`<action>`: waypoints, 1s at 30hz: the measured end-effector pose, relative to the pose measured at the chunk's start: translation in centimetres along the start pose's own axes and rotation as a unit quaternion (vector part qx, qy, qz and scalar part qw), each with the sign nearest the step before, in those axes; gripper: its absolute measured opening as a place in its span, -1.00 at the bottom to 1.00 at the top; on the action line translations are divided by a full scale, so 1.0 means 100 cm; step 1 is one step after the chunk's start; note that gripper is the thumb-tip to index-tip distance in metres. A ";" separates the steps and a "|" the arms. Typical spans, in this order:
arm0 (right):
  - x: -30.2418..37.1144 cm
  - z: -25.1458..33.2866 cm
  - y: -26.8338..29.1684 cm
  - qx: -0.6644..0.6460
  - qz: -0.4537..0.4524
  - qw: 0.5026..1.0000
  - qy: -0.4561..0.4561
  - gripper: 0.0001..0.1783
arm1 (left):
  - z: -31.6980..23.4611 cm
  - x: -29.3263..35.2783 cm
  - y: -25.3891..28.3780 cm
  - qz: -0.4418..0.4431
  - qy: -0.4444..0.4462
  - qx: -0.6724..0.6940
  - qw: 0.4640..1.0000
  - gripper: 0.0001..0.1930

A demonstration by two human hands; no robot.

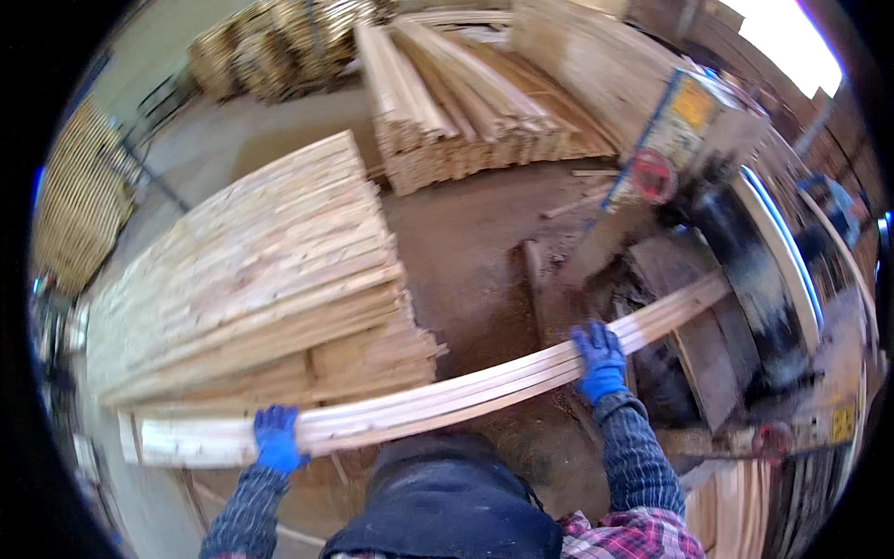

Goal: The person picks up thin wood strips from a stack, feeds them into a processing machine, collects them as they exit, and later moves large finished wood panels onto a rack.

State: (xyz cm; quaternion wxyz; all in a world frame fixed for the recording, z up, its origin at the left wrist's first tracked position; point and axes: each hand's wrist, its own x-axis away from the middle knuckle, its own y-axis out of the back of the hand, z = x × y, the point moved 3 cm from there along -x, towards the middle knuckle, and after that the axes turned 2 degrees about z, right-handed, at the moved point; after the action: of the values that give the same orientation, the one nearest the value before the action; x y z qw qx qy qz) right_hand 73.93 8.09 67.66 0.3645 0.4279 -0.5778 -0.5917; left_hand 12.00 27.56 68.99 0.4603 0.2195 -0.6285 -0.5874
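Note:
A bundle of long, pale wooden boards (447,399) lies side by side across the front of my body. Gripping its left part is my left hand (277,440), in a blue glove, with the fingers over the top. My right hand (599,358), also blue-gloved, is closed around the boards farther right. Their right end reaches a dark machine (754,270) with a black, drum-like part. Behind the left portion of the bundle stands a wide stack of similar boards (270,252). The undersides of both hands are hidden.
More lumber (466,102) is piled at the back centre, beside a large wooden panel (596,65). Bundled wood (270,56) stands at the far left. A machine cabinet with a red round part (654,177) rises at right. More boards (731,508) lie at the lower right.

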 end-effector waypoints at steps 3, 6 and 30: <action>0.009 0.033 0.024 -0.037 -0.002 0.998 0.044 0.17 | -0.056 -0.016 0.013 0.021 0.028 -0.025 0.999 0.01; 0.009 0.100 0.037 -0.108 0.036 0.974 0.197 0.20 | -0.103 -0.011 0.010 0.024 0.001 -0.067 0.997 -0.10; -0.043 0.186 0.020 -0.328 0.210 0.898 0.206 -0.39 | -0.022 0.051 0.007 -0.071 -0.138 0.110 0.982 0.03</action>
State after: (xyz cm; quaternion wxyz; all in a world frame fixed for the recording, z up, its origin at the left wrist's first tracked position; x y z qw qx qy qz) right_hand 58.13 18.88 69.42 0.7108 0.2653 -0.3392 -0.5561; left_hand 11.58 22.35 71.03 0.2995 0.2294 -0.7295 -0.5705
